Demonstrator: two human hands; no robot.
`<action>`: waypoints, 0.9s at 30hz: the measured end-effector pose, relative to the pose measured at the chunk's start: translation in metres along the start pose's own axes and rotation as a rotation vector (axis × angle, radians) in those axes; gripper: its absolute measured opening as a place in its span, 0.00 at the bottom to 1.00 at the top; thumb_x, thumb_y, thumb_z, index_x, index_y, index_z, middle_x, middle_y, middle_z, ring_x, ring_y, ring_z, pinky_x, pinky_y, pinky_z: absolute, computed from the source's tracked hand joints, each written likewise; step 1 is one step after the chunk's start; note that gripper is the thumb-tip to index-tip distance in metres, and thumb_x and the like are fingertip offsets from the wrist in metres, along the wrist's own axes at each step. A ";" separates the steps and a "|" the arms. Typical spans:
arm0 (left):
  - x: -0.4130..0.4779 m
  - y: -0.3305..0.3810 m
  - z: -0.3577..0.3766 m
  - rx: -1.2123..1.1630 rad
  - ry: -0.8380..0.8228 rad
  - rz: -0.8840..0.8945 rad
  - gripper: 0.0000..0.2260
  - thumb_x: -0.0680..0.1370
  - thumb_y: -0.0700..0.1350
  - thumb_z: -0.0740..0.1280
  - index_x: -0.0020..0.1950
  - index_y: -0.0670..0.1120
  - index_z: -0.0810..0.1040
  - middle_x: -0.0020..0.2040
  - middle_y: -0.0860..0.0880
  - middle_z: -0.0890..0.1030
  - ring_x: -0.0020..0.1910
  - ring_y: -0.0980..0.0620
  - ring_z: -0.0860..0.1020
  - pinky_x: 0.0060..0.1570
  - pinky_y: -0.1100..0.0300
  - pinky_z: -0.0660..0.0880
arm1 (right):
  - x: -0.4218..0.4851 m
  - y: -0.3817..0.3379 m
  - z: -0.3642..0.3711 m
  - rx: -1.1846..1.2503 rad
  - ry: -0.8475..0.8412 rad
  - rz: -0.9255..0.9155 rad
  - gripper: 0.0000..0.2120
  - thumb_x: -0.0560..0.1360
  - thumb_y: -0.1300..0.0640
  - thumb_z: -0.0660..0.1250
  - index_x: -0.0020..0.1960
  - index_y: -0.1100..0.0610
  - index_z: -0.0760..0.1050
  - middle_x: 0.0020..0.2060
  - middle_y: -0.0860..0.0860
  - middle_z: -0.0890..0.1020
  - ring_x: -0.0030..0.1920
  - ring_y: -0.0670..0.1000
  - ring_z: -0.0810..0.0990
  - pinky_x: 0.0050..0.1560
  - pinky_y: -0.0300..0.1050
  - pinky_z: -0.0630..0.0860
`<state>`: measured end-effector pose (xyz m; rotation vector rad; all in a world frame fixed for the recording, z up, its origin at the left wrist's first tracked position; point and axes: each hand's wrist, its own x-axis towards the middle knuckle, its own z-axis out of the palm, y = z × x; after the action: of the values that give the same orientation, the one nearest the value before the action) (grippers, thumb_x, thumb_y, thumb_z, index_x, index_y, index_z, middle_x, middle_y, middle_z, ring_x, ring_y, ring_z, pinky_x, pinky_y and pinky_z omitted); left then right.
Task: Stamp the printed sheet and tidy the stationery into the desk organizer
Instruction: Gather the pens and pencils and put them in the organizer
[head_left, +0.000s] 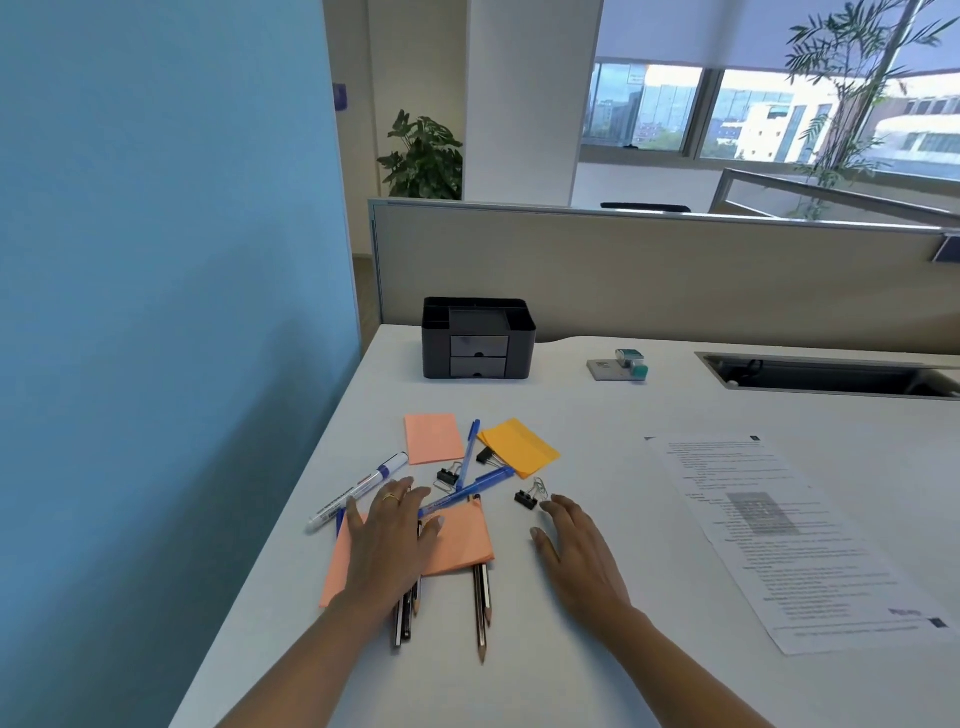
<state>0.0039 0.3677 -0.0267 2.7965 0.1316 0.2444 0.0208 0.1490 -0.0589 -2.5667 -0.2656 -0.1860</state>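
Left hand (392, 540): It lies flat with its fingers straight and a little spread. It holds nothing. It presses on the orange pad (460, 543), I think to stop the pile from sliding.

Under the left hand: Some dark pencils (405, 616) poke out from below the palm. The hand covers their tops.

Right hand (576, 551): It is flat on the desk (597, 415) too, with straight fingers and nothing in it. Its fingertips are just beside a black binder clip (525, 500) and some thin paper clips (540, 487). It looks ready to scoop up these small bits.

Between the hands: Two more pencils (481, 608) stick out from under the orange pad.

Just past the hands: A white marker (358, 491), two blue pens (467, 491), a pink pad (432, 438) and a yellow pad (519, 447) lie mixed up. It is a messy heap that needs sorting.

Desk organizer (478, 338): It stands at the back of the desk, well apart from the heap. None of the stationery is in it yet.

Printed sheet (779, 530): It lies flat on the right, away from the heap, so it is easy to stamp.

Stamp (631, 362): The small teal and white thing at the back looks like the stamp. It sits by a grey pad (602, 370), and no hand is near it.
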 end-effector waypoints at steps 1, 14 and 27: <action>-0.004 -0.001 0.001 0.005 0.016 0.004 0.18 0.80 0.53 0.56 0.70 0.53 0.66 0.74 0.54 0.62 0.74 0.55 0.57 0.72 0.41 0.44 | 0.000 0.000 0.000 0.000 0.006 -0.002 0.20 0.80 0.50 0.55 0.70 0.53 0.64 0.70 0.48 0.65 0.71 0.48 0.63 0.71 0.39 0.58; -0.038 -0.013 0.003 0.208 0.150 0.240 0.16 0.58 0.50 0.80 0.43 0.53 0.82 0.46 0.52 0.84 0.46 0.53 0.83 0.45 0.47 0.79 | -0.019 -0.014 -0.001 -0.061 0.230 -0.358 0.15 0.76 0.52 0.54 0.50 0.55 0.79 0.48 0.50 0.81 0.52 0.47 0.76 0.52 0.38 0.74; -0.061 -0.036 -0.019 -0.071 0.227 0.322 0.14 0.64 0.34 0.71 0.40 0.53 0.81 0.41 0.57 0.83 0.42 0.55 0.81 0.33 0.59 0.76 | -0.028 -0.028 0.000 -0.287 -0.049 -0.854 0.14 0.75 0.57 0.55 0.55 0.47 0.74 0.54 0.47 0.79 0.54 0.49 0.77 0.46 0.40 0.77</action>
<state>-0.0622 0.4008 -0.0303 2.6996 -0.2715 0.6307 -0.0125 0.1681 -0.0497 -2.5601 -1.4316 -0.4963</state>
